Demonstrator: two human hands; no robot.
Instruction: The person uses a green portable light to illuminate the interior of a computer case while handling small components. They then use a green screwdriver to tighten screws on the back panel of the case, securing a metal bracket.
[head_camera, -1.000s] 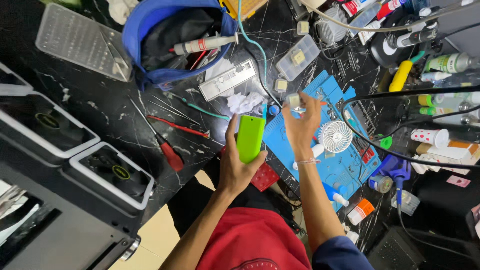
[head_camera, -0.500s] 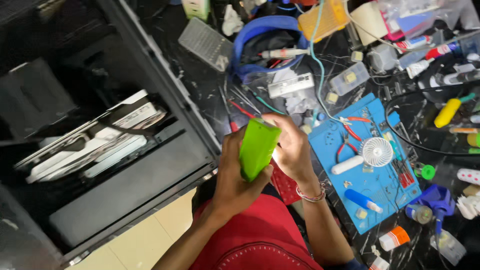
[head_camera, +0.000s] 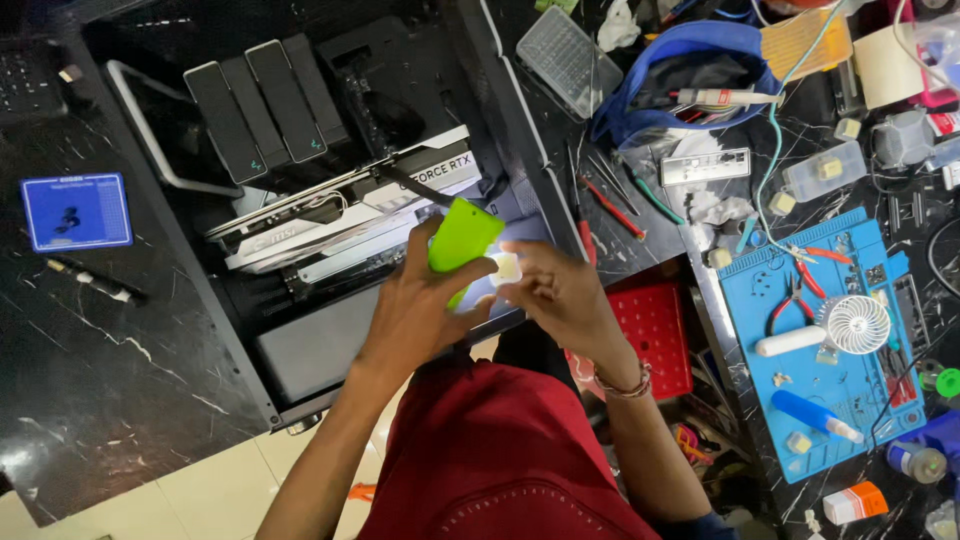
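My left hand (head_camera: 418, 305) grips a bright green handheld device (head_camera: 461, 237) and holds it over the open black computer case (head_camera: 300, 190). A narrow dark nozzle at the device's tip points toward the white graphics card (head_camera: 340, 205) inside the case. My right hand (head_camera: 560, 290) is beside it, fingers pinching a small pale square piece (head_camera: 507, 268) just right of the green device. Both hands are above the lower edge of the case, in front of my red shirt.
A blue work mat (head_camera: 830, 340) at the right holds a small white fan (head_camera: 853, 325), pliers and a blue pen. A red crate (head_camera: 655, 335) sits under the table edge. A blue bag (head_camera: 690, 75), a clear box lid (head_camera: 565, 50) and a blue card (head_camera: 77, 210) lie around.
The view has swung left from the blue mat to the open computer case. My left hand carried the green device over the case; my right hand came along with a small pale piece.
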